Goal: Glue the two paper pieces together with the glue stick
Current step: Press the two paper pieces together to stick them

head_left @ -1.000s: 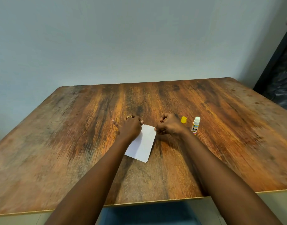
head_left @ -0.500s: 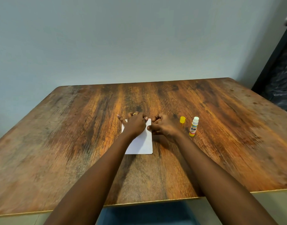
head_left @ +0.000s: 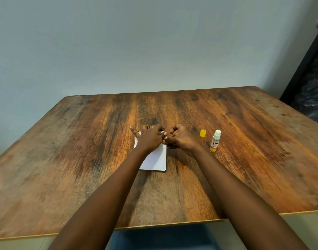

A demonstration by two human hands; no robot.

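White paper (head_left: 157,160) lies flat on the wooden table (head_left: 82,150); I cannot tell two sheets apart. My left hand (head_left: 151,138) rests on the paper's far half, fingers spread and pressing down, a ring on one finger. My right hand (head_left: 181,139) sits at the paper's far right edge with curled fingers, its fingertips touching that edge. The glue stick (head_left: 215,141) stands upright and uncapped to the right of my right hand, white with a yellow base. Its yellow cap (head_left: 203,133) stands just left of it.
A pale wall rises behind the table. A dark object (head_left: 311,91) stands at the right beside the table's far corner. The table's near edge (head_left: 163,225) crosses the bottom of the view.
The paper has turned from a tilted position to square with the table. Both hands shifted slightly left with it, and my left hand has spread flat on top.
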